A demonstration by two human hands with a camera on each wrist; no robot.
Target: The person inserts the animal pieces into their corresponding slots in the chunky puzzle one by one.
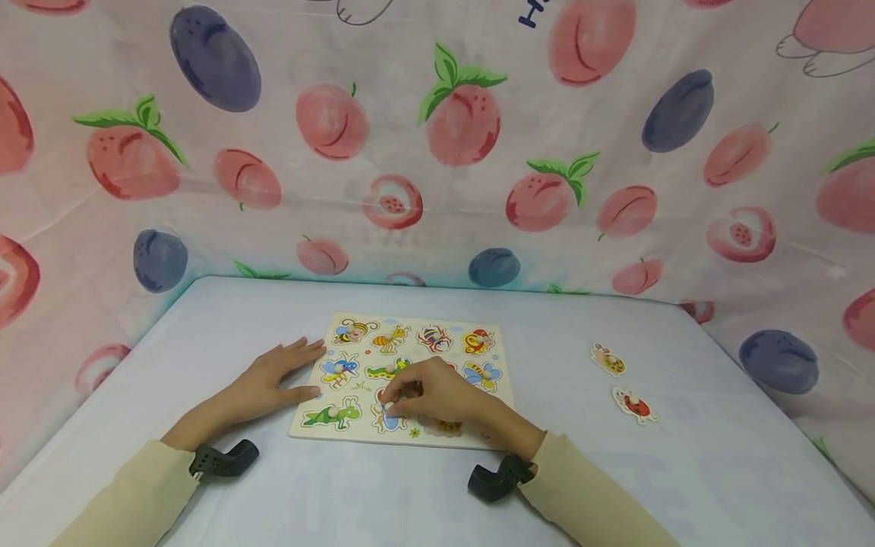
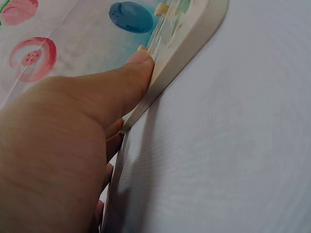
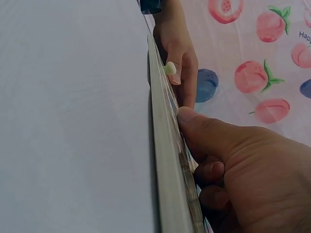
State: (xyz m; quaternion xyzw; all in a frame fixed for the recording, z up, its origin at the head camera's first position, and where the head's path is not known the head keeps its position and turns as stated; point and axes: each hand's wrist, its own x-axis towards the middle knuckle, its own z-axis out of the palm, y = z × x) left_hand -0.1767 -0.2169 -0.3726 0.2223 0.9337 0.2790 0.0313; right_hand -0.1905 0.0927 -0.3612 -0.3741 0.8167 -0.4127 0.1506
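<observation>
A wooden peg puzzle board (image 1: 365,435) with several insect pieces lies flat on the table. My left hand (image 1: 273,384) rests along its left edge, fingers extended, the thumb touching the rim in the left wrist view. Over the bottom row, my right hand (image 1: 437,391) pinches the knob of a blue-winged insect puzzle piece (image 1: 390,422) between thumb and index finger. This piece overlaps its place beside the green grasshopper piece (image 1: 333,415). The right hand and wrist hide part of the middle and bottom rows, including much of a brownish insect picture (image 1: 444,427).
Two loose pieces lie right of the board: a yellow spotted bug (image 1: 608,360) and a red ladybug (image 1: 634,406). White cloth (image 1: 383,501) covers the table. A fruit-printed curtain (image 1: 437,228) hangs behind it. Black wrist cameras (image 1: 502,479) sit below both wrists.
</observation>
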